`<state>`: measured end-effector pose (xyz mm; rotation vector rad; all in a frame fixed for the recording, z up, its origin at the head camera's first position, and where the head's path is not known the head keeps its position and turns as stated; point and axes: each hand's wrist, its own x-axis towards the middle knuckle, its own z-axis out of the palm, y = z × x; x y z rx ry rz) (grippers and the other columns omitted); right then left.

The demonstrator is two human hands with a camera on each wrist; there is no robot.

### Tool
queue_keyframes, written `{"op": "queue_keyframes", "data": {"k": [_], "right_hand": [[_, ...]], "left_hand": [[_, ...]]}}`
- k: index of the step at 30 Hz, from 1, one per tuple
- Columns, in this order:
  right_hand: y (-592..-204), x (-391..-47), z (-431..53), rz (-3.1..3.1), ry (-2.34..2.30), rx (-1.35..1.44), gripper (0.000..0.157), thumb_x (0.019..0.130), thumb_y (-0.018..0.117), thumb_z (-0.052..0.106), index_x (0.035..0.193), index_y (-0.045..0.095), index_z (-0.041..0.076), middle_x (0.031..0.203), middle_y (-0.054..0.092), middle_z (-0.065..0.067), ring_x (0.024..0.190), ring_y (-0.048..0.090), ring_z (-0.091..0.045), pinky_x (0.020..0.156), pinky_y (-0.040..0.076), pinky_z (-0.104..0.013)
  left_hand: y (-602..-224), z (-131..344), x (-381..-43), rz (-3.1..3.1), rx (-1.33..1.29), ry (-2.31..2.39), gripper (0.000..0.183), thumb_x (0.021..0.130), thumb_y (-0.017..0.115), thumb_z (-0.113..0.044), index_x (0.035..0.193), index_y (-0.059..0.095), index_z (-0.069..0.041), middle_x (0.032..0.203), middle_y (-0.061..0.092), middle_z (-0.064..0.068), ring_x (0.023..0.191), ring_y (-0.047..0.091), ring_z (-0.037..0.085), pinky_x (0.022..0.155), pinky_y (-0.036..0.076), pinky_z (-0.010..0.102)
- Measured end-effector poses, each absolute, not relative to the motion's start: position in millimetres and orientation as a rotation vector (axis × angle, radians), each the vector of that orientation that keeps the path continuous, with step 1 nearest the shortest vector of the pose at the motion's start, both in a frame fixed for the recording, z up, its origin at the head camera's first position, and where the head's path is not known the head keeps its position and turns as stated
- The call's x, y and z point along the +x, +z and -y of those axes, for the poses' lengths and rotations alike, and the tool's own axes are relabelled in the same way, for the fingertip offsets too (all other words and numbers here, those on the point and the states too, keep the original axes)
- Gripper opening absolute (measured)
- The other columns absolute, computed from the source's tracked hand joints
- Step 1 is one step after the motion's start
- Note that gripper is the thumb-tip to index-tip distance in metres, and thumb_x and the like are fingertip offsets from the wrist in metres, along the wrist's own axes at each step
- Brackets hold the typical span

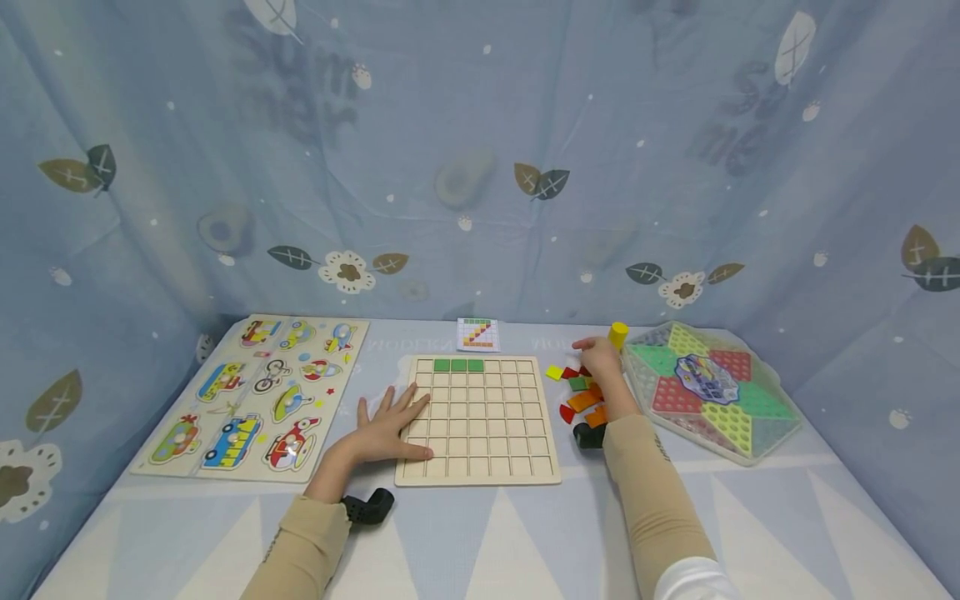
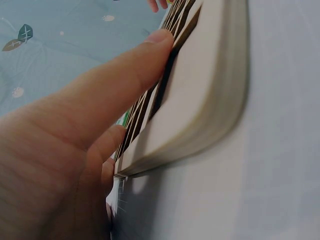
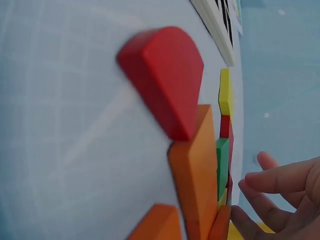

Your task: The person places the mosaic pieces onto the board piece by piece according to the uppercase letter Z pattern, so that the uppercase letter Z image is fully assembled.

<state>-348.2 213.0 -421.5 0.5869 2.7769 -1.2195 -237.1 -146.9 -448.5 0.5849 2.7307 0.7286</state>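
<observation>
A wooden grid board [image 1: 480,425] lies flat, with several green squares [image 1: 459,365] in a row in its top cells. My left hand [image 1: 381,435] rests spread on its left edge; in the left wrist view the thumb [image 2: 125,67] lies across the rim near a rounded corner. To the right of the board my right hand [image 1: 602,360] hovers over a loose heap of blocks, its fingers [image 3: 280,180] loosely bent with nothing seen between them. Among the blocks are a red rounded piece [image 3: 170,75], an orange block [image 3: 197,165], a green block [image 3: 222,162] and a yellow piece [image 3: 226,92].
Behind the board a small pattern card [image 1: 477,335] shows coloured squares on a grid. A yellow cylinder [image 1: 618,335] stands beyond my right hand. A star-patterned game board [image 1: 705,387] is at the right, a vehicle picture puzzle [image 1: 281,408] at the left. A patterned curtain [image 1: 480,167] hangs behind.
</observation>
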Motion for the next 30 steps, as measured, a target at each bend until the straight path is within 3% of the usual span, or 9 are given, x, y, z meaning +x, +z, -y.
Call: {"op": "queue_keyframes", "data": {"k": [4,9,13,16,22,30], "right_hand": [[-425.4,-348.3,-217.4,-2.781,-1.2,0.58,0.029,0.092,0.044,0.002,0.113,0.063,0.007,0.12,0.053,-0.017,0.09,0.049,-0.028,0.08,0.048,-0.03],[-426.2,-346.7,-216.8,-2.781,-1.207,0.584,0.028,0.091,0.045,-0.001,0.112,0.062,0.005,0.122,0.051,-0.019,0.093,0.048,-0.028,0.073,0.048,-0.025],[-424.7,-345.9,-215.5,-2.782,-1.164,0.567,0.028,0.09,0.047,-0.002,0.113,0.062,0.003,0.123,0.05,-0.02,0.094,0.049,-0.03,0.082,0.05,-0.031],[-422.1,-345.0,-215.6,-2.817,-1.062,0.515,0.026,0.09,0.049,0.0,0.112,0.062,0.0,0.119,0.053,-0.021,0.092,0.051,-0.03,0.086,0.05,-0.036],[-417.7,-342.7,-217.0,-2.892,-0.88,0.448,0.019,0.088,0.056,0.004,0.104,0.063,-0.004,0.106,0.059,-0.021,0.087,0.055,-0.03,0.082,0.051,-0.037],[-415.2,-344.1,-218.4,-2.768,-1.011,0.555,0.022,0.086,0.062,0.003,0.107,0.064,0.0,0.109,0.057,-0.02,0.09,0.053,-0.03,0.087,0.049,-0.037]], "left_hand": [[-449.5,147.1,-237.2,-2.726,0.582,0.733,0.095,0.074,0.067,-0.055,0.148,0.024,-0.013,0.155,0.006,0.015,0.138,-0.008,0.044,0.097,-0.019,0.067],[-450.5,146.6,-237.5,-2.724,0.583,0.733,0.095,0.074,0.067,-0.057,0.148,0.023,-0.014,0.155,0.006,0.014,0.138,-0.008,0.043,0.097,-0.019,0.066],[-449.7,147.1,-237.3,-2.725,0.594,0.737,0.096,0.075,0.066,-0.057,0.148,0.023,-0.013,0.155,0.005,0.015,0.138,-0.007,0.044,0.097,-0.02,0.065],[-448.6,147.6,-237.2,-2.729,0.602,0.742,0.096,0.074,0.066,-0.057,0.147,0.023,-0.011,0.154,0.006,0.017,0.137,-0.006,0.045,0.097,-0.02,0.066],[-446.6,147.1,-237.5,-2.714,0.585,0.75,0.094,0.076,0.066,-0.054,0.148,0.022,-0.012,0.155,0.004,0.015,0.138,-0.009,0.044,0.097,-0.019,0.066],[-446.7,148.6,-237.6,-2.707,0.585,0.739,0.094,0.077,0.067,-0.053,0.148,0.022,-0.013,0.155,0.004,0.015,0.138,-0.009,0.043,0.097,-0.017,0.068]]}}
